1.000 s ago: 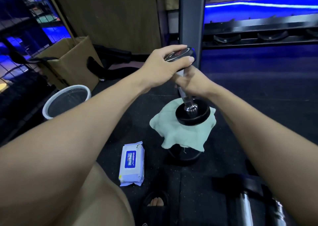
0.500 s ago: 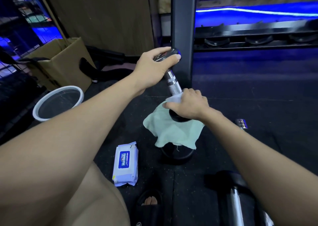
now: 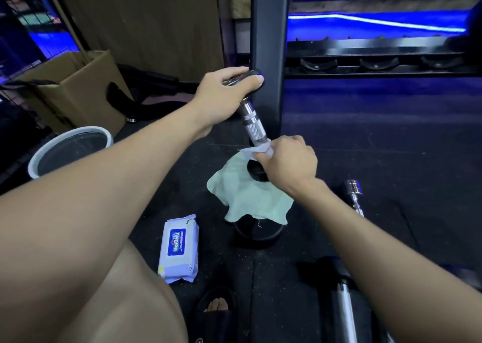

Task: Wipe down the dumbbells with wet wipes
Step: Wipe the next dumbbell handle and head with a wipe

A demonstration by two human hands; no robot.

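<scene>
left hand grips top end of tilted dumbbell, lower end on green cloth, right hand pinches wet wipe round handle, "huibeili" wipes pack on floor

mint cloth, maybe knurled chrome handle
</scene>
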